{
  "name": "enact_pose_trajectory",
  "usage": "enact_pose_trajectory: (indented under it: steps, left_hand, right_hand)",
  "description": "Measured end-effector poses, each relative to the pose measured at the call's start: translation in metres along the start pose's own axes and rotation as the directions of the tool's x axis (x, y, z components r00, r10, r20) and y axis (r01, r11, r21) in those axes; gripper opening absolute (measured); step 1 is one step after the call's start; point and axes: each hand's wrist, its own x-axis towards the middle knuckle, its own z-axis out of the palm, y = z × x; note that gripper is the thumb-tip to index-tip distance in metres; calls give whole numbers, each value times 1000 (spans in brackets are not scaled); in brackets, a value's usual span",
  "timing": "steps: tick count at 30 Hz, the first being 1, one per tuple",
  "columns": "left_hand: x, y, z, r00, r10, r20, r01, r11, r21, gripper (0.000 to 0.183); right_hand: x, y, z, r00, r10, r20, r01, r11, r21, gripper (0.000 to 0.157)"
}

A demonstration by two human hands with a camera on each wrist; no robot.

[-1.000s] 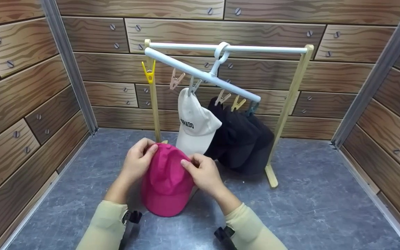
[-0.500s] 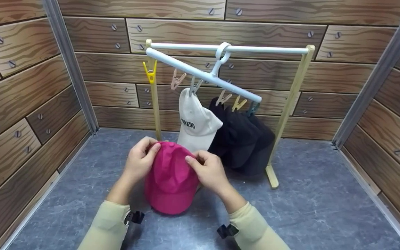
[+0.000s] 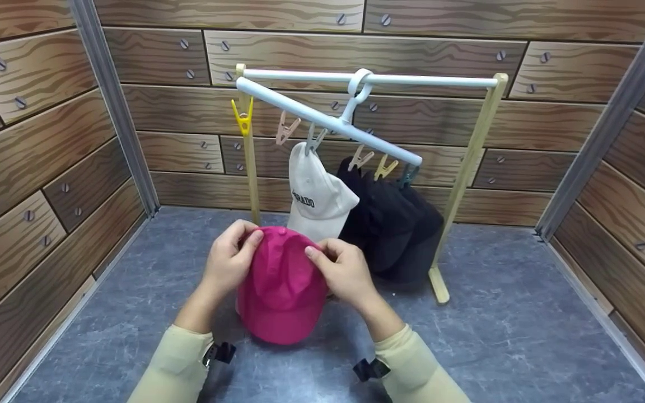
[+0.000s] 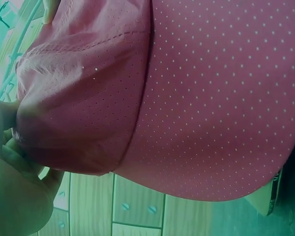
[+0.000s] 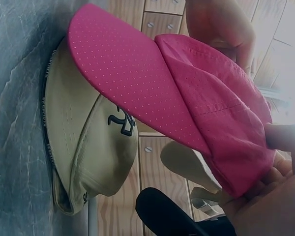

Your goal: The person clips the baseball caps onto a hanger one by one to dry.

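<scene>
Both hands hold up a pink baseball cap (image 3: 283, 285), brim hanging down toward me. My left hand (image 3: 227, 252) pinches the crown's left edge between thumb and fingers. On the other side, my right hand (image 3: 345, 271) pinches the right edge. Tiny light dots speckle the pink cap (image 4: 216, 88) in the left wrist view. Behind it, a beige cap (image 5: 96, 132) with dark lettering rests on the grey surface, seen in the right wrist view and mostly hidden from the head. Just beyond my hands, a white cap (image 3: 319, 193) hangs from a grey clip.
A wooden rack with a white rail (image 3: 429, 80) carries a tilted white hanger (image 3: 294, 106). Black caps (image 3: 395, 229) hang at its low right end. A pink clip (image 3: 286, 129) and a yellow clip (image 3: 242, 117) hold nothing. Wood-patterned walls (image 3: 48, 168) enclose three sides.
Both hands have moved slightly right and up with the pink cap. The right hand has drawn a little farther from the left, spreading the crown wider.
</scene>
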Motion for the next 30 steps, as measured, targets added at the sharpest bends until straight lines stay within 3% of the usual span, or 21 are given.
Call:
enact_pose_trajectory:
  steps: [7,18,30]
  left_hand:
    - [0,8,4,1000,-1,-13,1,1000,-7,7]
    - [-3,22,14,998,62,-33,-63,998,-16,7]
    - [0,29,23,999,28,-34,-31,997,-72,6]
  right_hand:
    - [3,-1,-7,1000,-5,-8,5,1000,25,20]
    - [7,-4,-25,999,-33,-12,33,999,-19,17]
    - [10,-9,-42,998,-56,-6,56,998,0,16]
